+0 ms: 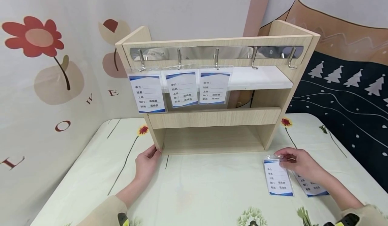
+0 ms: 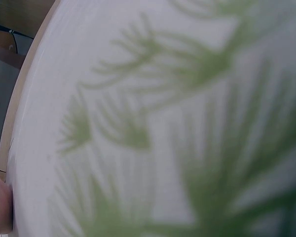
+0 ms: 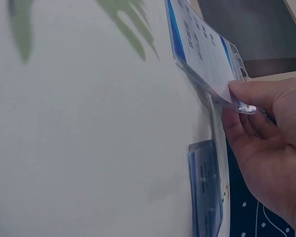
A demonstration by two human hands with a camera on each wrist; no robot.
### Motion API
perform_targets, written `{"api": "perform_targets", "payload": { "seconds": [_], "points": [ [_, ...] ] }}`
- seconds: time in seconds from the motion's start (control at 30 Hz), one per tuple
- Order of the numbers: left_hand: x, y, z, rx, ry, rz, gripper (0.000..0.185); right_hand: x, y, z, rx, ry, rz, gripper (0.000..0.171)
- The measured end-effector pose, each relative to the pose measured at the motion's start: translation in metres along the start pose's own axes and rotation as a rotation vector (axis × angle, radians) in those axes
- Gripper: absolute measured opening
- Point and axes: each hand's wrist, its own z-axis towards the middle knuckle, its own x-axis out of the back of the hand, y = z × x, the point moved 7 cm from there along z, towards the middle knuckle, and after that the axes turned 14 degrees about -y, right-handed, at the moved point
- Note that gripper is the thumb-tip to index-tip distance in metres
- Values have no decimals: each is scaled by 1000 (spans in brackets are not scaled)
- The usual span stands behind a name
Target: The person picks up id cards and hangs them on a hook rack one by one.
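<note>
My right hand (image 1: 298, 162) pinches the clear top edge of a badge in a plastic sleeve (image 1: 278, 178), thumb on its printed face in the right wrist view. The badge is raised off the cloth there. Partly behind that hand, a second badge (image 3: 205, 187) lies on the cloth. At the lower left corner of a wooden shelf (image 1: 213, 118), my left hand (image 1: 147, 163) holds the side panel's edge. Three badges hang side by side from the shelf's left hooks: the left badge (image 1: 147, 94), the middle badge (image 1: 182, 88) and the right badge (image 1: 214, 88).
A metal strip (image 1: 200, 56) with several hooks runs across the shelf's top. Two right-hand hooks, including one hook (image 1: 254, 57), carry nothing. A white board (image 1: 260, 77) sits behind the badges. A flowered cloth (image 1: 206, 185) covers the table; patterned curtains stand behind.
</note>
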Motion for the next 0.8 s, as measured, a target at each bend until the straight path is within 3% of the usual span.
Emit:
{"api": "perform_targets", "payload": {
  "seconds": [0.57, 0.8],
  "points": [
    [0, -1, 1, -1, -1, -7, 40, 5, -19, 0, 55, 36, 38, 34],
    [0, 0, 0, -9, 15, -10, 39, 8, -30, 0, 127, 52, 59, 33]
  ]
}}
